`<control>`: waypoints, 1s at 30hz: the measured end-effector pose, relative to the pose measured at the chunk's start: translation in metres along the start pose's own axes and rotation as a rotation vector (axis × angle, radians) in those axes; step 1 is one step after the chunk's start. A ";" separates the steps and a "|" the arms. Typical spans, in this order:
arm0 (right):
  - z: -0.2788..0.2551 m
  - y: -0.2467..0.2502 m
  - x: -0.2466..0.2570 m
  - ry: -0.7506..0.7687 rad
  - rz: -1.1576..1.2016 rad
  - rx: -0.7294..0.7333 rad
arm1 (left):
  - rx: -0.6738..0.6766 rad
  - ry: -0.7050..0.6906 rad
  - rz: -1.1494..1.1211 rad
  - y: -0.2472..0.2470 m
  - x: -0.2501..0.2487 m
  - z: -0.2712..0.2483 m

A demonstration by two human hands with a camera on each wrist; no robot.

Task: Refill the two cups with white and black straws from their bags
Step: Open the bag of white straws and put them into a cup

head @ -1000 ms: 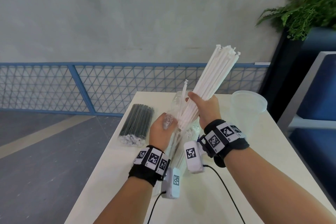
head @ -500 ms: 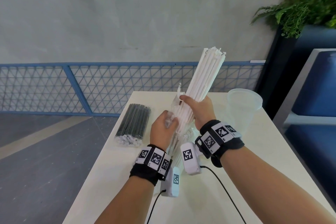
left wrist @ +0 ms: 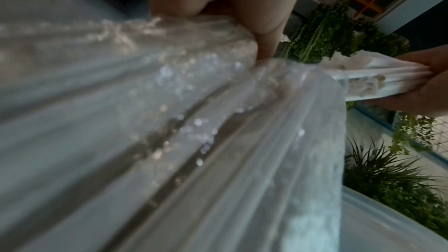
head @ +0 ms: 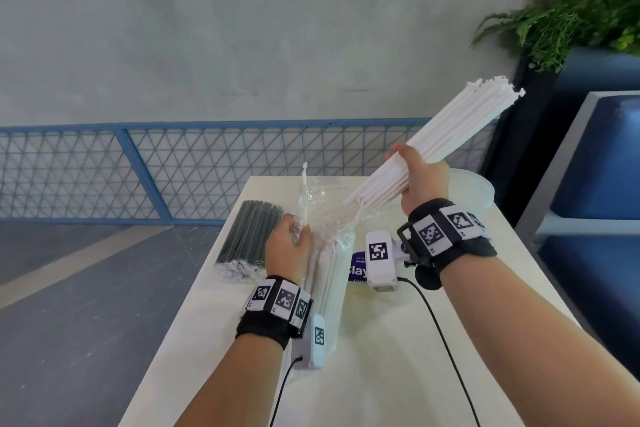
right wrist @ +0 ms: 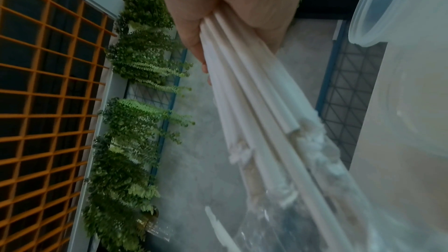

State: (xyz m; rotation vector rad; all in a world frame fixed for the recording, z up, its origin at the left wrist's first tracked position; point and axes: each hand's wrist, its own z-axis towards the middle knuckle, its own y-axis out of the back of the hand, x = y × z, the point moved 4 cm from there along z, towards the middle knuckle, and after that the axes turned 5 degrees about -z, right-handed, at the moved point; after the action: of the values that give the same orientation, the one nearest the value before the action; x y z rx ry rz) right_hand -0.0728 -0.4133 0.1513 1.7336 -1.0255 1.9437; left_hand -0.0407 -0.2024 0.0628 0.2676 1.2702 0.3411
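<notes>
My right hand (head: 420,180) grips a thick bundle of white straws (head: 446,139), tilted up to the right and clear of the bag mouth; the same white straws (right wrist: 244,106) fill the right wrist view. My left hand (head: 287,243) pinches the crumpled top of the clear straw bag (head: 329,274), which stands on the table with more white straws inside. The clear straw bag (left wrist: 194,122) fills the left wrist view. A sealed bag of black straws (head: 247,241) lies at the table's left. A clear plastic cup (head: 474,184) stands behind my right hand.
The white table (head: 398,357) ends at a near left edge with grey floor below. A purple-labelled item (head: 356,269) sits behind my right wrist camera. Blue mesh railing (head: 173,170) runs behind, a fern planter (head: 571,28) and blue seating (head: 606,184) stand at right.
My right hand has pulled the white straw bundle up and to the right, out of the bag, tilting it more. The left hand stays on the bag.
</notes>
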 end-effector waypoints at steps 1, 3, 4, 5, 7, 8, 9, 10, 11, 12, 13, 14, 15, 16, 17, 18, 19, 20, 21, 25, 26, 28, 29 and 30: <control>0.003 0.003 0.002 0.000 -0.004 -0.022 | -0.004 0.008 -0.003 0.000 0.001 0.001; 0.008 0.011 0.009 0.003 0.007 -0.067 | -0.009 0.016 -0.007 0.002 0.003 0.005; 0.011 0.017 0.013 0.018 0.010 -0.089 | -0.010 0.008 -0.015 0.003 0.003 0.006; 0.013 0.022 0.017 0.036 0.017 -0.117 | -0.015 -0.003 -0.028 0.005 0.003 0.006; 0.015 0.031 0.027 0.095 0.020 -0.167 | -0.019 -0.021 -0.062 0.006 0.002 0.008; 0.016 0.033 0.030 0.132 0.006 -0.196 | -0.024 -0.034 -0.085 0.006 0.001 0.009; 0.017 0.035 0.033 0.169 -0.025 -0.211 | -0.028 -0.050 -0.111 0.005 -0.001 0.009; 0.018 0.034 0.034 0.197 -0.075 -0.214 | -0.029 -0.068 -0.138 0.003 -0.003 0.008; 0.018 0.033 0.033 0.219 -0.128 -0.215 | -0.028 -0.087 -0.159 0.001 -0.006 0.006; 0.016 0.031 0.031 0.236 -0.172 -0.201 | -0.021 -0.104 -0.177 -0.002 -0.009 0.004; 0.015 0.030 0.026 0.243 -0.215 -0.188 | -0.009 -0.112 -0.193 -0.004 -0.011 0.002; 0.013 0.030 0.018 0.246 -0.259 -0.167 | 0.005 -0.112 -0.211 -0.006 -0.015 0.000; 0.012 0.030 0.009 0.248 -0.304 -0.150 | 0.018 -0.103 -0.225 -0.007 -0.017 -0.002; 0.011 0.030 -0.001 0.247 -0.341 -0.130 | 0.029 -0.097 -0.238 -0.008 -0.018 -0.004; 0.011 0.031 -0.012 0.244 -0.374 -0.119 | 0.033 -0.097 -0.247 -0.009 -0.018 -0.005; 0.010 0.033 -0.022 0.233 -0.402 -0.105 | 0.033 -0.110 -0.250 -0.009 -0.018 -0.006; 0.010 0.034 -0.032 0.224 -0.428 -0.094 | 0.033 -0.127 -0.244 -0.009 -0.018 -0.006; 0.010 0.036 -0.040 0.219 -0.453 -0.081 | 0.034 -0.142 -0.237 -0.008 -0.018 -0.007; 0.010 0.037 -0.047 0.220 -0.471 -0.068 | 0.035 -0.155 -0.233 -0.007 -0.017 -0.008; 0.011 0.042 -0.063 0.206 -0.491 -0.049 | 0.033 -0.162 -0.251 -0.004 -0.014 -0.010; 0.011 0.042 -0.064 0.210 -0.497 -0.049 | 0.034 -0.164 -0.257 -0.004 -0.014 -0.010; 0.008 0.040 -0.062 0.238 -0.484 -0.043 | 0.038 -0.154 -0.260 -0.003 -0.012 -0.010; 0.006 0.038 -0.059 0.283 -0.492 -0.048 | 0.038 -0.144 -0.264 -0.003 -0.011 -0.010; -0.001 0.034 -0.051 0.378 -0.537 -0.064 | 0.040 -0.132 -0.280 -0.003 -0.010 -0.009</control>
State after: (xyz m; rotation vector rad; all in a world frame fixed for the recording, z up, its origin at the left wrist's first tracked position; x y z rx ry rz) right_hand -0.0863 -0.4256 0.0922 1.3488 -0.4260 1.7590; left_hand -0.0521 -0.2090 0.0681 0.1412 1.1668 0.0572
